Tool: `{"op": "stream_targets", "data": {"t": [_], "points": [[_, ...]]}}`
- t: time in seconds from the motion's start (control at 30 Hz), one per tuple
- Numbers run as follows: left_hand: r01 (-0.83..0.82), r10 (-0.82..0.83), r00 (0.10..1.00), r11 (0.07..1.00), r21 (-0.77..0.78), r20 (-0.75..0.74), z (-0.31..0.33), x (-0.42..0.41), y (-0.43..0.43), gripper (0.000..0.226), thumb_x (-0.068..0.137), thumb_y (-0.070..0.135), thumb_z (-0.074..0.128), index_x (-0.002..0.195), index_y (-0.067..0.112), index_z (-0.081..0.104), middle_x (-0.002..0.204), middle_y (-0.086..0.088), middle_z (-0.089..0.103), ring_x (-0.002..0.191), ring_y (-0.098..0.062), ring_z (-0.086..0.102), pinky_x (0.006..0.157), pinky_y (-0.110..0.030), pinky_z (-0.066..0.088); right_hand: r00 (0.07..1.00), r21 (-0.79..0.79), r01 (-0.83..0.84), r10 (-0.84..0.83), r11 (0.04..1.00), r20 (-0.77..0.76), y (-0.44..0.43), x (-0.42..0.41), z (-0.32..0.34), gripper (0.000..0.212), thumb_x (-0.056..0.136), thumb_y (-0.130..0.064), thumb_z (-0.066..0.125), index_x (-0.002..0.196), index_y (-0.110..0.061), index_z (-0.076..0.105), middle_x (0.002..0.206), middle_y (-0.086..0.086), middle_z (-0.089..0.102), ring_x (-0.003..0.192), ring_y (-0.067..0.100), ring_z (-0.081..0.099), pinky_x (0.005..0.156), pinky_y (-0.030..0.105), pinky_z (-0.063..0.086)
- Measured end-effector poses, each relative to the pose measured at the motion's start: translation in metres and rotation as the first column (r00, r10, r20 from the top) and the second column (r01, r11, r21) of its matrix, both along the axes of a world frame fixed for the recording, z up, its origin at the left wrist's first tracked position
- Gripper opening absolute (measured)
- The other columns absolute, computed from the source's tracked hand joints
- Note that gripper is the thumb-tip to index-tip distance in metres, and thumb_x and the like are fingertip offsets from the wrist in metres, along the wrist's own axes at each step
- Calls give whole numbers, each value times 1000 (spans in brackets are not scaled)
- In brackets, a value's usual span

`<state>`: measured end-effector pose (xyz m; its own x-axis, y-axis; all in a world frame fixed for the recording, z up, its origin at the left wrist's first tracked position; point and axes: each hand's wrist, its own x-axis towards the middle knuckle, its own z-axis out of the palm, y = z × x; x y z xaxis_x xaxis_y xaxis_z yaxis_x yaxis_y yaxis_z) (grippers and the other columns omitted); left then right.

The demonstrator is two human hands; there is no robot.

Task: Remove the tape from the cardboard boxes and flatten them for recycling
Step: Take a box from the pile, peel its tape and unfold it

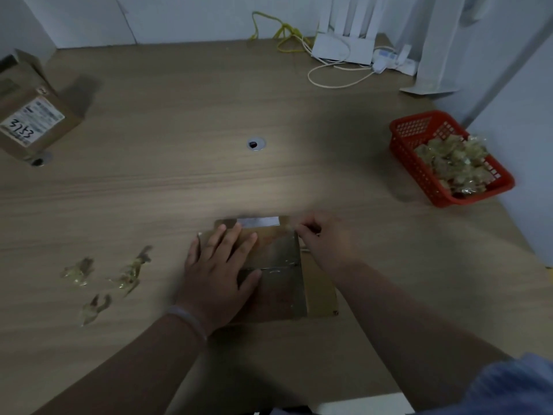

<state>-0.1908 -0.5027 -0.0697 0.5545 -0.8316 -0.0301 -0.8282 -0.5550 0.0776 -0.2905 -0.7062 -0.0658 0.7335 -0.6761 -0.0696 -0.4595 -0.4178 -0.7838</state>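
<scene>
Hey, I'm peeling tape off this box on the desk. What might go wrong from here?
1. The right hand seems to pinch the tape at the far right corner of the box; a fast pull may snap it or tear the cardboard.
2. Only the flat left hand pins the box, so it may slide.
3. Tape scraps lie loose, far from the basket, and may stick to an arm.

On the table, a flattened box lies front-centre; tape scraps left of it; basket, seemingly holding tape wads, back right.
</scene>
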Motion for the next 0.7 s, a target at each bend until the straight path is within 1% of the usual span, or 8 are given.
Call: {"op": "stream_targets", "data": {"t": [0.07,0.17,0.27,0.37,0.43,0.57,0.63,0.7], "points": [[-7,7,1000,1000,-12,-16,1,0,-1,65,88,62,26,146,34,32,157,4,24,145,-21,19,114,-54,15,996,47,39,-43,998,84,4,-6,-4,21,85,-22,70,69,-34,62,68,-22,61,70,-13,57,60,2,38],[-12,12,1000,1000,-13,-17,3,0,-1,65,87,62,27,146,34,34,156,3,26,145,-22,20,114,-54,15,983,225,101,-133,969,130,0,-14,-5,22,85,-22,70,67,-35,67,67,-19,68,69,-6,63,63,9,47],[-13,13,1000,1000,-19,-15,3,0,-1,65,87,62,27,145,34,35,156,3,27,144,-22,22,114,-56,17,944,531,136,-272,836,187,-5,-19,-5,18,85,-9,69,71,-20,71,65,-4,72,63,9,69,58,17,52],[-5,5,1000,1000,-15,-7,1,1,-1,64,88,61,28,145,34,35,155,3,28,144,-22,22,113,-56,18,926,703,184,-360,687,110,-6,-17,-4,5,84,-4,69,81,-8,71,67,7,70,60,14,68,55,23,54],[-5,5,1000,1000,-19,-2,-1,1,-1,63,88,61,29,145,34,35,155,3,28,144,-22,23,113,-56,18,948,686,179,-310,705,72,-4,-16,-7,7,83,-7,70,88,-11,72,71,3,71,66,13,69,61,24,56],[-4,4,1000,1000,-23,5,-2,1,0,63,88,61,30,144,34,36,155,2,30,143,-22,24,112,-56,20,986,408,159,-167,899,-17,-2,-16,-9,29,82,-24,73,110,-32,69,90,-14,70,86,4,66,79,20,51],[-4,4,1000,1000,-28,3,-2,1,0,63,88,61,30,145,34,35,155,2,29,143,-22,24,112,-56,20,976,473,160,-211,866,57,-4,-15,-8,43,82,-15,72,123,-25,63,98,-9,70,92,10,66,84,23,51],[-3,3,1000,999,-32,3,-1,1,0,63,88,61,29,145,34,35,155,2,29,144,-22,24,113,-56,19,961,609,154,-261,778,90,-6,-15,-6,38,79,-6,74,114,-19,65,94,1,71,87,17,69,78,30,56]]}}
